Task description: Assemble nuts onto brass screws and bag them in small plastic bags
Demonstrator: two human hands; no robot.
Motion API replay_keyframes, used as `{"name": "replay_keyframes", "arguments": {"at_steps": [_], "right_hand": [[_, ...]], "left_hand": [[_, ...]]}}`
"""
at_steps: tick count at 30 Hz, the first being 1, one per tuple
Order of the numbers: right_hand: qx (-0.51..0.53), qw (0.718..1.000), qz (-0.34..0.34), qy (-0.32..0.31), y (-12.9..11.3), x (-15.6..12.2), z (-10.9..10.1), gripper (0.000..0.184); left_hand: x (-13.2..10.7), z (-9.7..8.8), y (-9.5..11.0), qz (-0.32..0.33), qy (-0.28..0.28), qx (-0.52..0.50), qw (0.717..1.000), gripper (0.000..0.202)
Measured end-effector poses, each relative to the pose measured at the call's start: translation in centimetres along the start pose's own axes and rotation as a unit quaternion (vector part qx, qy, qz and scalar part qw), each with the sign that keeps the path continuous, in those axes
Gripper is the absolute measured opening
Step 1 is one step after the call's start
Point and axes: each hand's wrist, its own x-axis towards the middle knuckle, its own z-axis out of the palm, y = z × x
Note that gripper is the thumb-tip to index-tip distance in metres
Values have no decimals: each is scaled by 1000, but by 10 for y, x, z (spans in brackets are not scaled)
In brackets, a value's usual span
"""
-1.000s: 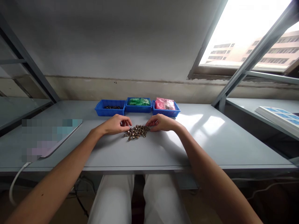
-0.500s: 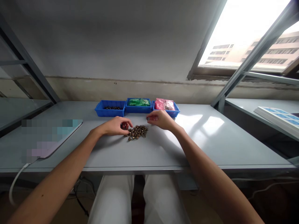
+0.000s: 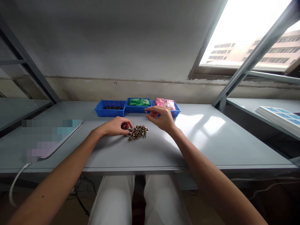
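Observation:
A heap of small brassy screws (image 3: 138,132) lies on the grey table in front of me. My left hand (image 3: 116,126) rests at the heap's left edge, fingers curled and the thumb tip apart from the index finger, touching or almost touching the nearest screws. Whether anything sits under its curled fingers is hidden. Above the table, right of the heap, my right hand (image 3: 162,117) pinches a single small screw (image 3: 145,112) between thumb and index finger. That screw is held up in front of the middle and right bins.
Behind the heap stand three blue bins: the left bin (image 3: 99,110) contains dark small parts, the middle bin (image 3: 138,109) green packets (image 3: 140,102), the right bin (image 3: 177,112) pink packets (image 3: 164,103). A blurred flat panel (image 3: 58,140) with a white cable (image 3: 15,181) lies left.
My right hand has risen slightly and turned, so the pinched screw now shows at its fingertips. My left hand has stayed by the heap.

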Motion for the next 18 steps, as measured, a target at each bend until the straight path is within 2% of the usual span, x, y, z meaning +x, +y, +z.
{"name": "replay_keyframes", "arguments": {"at_steps": [11,15,18], "right_hand": [[28,999,9,21,-4,-2,4,17],[61,997,33,41,-11,-1,21,18],[61,997,18,52,-23,16,40,19]], "left_hand": [[0,-1,-3,-7,8,-10,1000,29],[0,-1,-4,-9,11,-17,1000,28],[0,-1,-3,-6,15,-29,999,28]]}}
